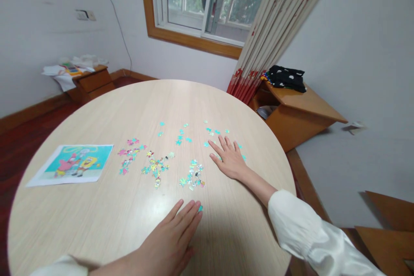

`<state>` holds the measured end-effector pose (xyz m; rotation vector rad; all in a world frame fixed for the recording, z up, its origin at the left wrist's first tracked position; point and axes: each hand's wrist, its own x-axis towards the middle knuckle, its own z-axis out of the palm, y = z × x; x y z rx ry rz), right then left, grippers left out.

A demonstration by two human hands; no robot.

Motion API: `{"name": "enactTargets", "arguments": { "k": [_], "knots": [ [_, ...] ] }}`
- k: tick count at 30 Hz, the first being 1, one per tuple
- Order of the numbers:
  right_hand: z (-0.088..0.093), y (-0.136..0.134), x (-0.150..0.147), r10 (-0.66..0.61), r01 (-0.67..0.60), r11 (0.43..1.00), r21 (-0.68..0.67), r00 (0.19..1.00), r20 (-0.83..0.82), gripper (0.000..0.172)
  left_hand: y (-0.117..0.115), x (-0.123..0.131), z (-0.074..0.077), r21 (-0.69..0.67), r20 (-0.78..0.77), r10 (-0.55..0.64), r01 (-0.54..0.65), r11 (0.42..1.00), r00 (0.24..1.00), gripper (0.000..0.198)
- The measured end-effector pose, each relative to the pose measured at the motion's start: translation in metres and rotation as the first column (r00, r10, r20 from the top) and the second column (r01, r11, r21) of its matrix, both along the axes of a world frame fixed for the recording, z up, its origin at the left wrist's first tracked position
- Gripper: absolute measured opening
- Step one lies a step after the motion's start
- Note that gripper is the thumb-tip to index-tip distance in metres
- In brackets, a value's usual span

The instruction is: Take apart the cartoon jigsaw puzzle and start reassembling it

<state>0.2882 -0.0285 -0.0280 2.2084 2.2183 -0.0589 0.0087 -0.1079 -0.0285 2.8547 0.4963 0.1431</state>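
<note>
My left hand (176, 235) reaches in low over the near side of the table, its fingers stretched out. A turquoise jigsaw piece (201, 208) shows at its fingertips; whether they press on it I cannot tell. Farther off to the right, my right hand (229, 159) lies palm down with fingers spread, beside loose turquoise pieces (217, 132). Any piece under its palm is hidden. Between the hands and the picture sit three clusters of pieces: a pink one (131, 153), a yellow one (155, 166) and a white and turquoise one (194, 174).
A printed cartoon picture (77, 164) lies at the left of the round table (106, 224). More turquoise pieces (180, 138) are scattered farther back. Behind stand a wooden cabinet (300, 112) with dark cloth (286, 78) on it, a curtain (274, 21) and a window (207, 0).
</note>
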Motion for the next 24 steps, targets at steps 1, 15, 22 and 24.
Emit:
{"name": "enactTargets", "arguments": {
  "k": [1, 15, 22, 24],
  "knots": [
    [0.0, 0.011, 0.001, 0.001, -0.001, 1.0, 0.002, 1.0, -0.002, 0.056, 0.0, 0.001, 0.0, -0.01, -0.005, 0.0, 0.0, 1.0, 1.0, 0.073],
    [0.018, 0.046, 0.024, -0.047, 0.091, 0.979, 0.183, 0.972, -0.231, 0.056, 0.002, 0.006, 0.003, 0.009, -0.044, 0.0, 0.0, 1.0, 0.999, 0.061],
    [0.004, 0.0, 0.057, -0.261, 0.261, 0.965, 0.003, 0.965, -0.033, 0.064, 0.003, 0.004, -0.004, 0.021, 0.027, 0.001, -0.002, 1.0, 1.0, 0.078],
    [0.001, 0.005, 0.052, -0.266, 0.265, 0.964, -0.013, 0.964, -0.023, 0.066, 0.003, 0.004, -0.005, 0.023, 0.024, 0.001, -0.001, 1.0, 1.0, 0.079]
  ]
}}
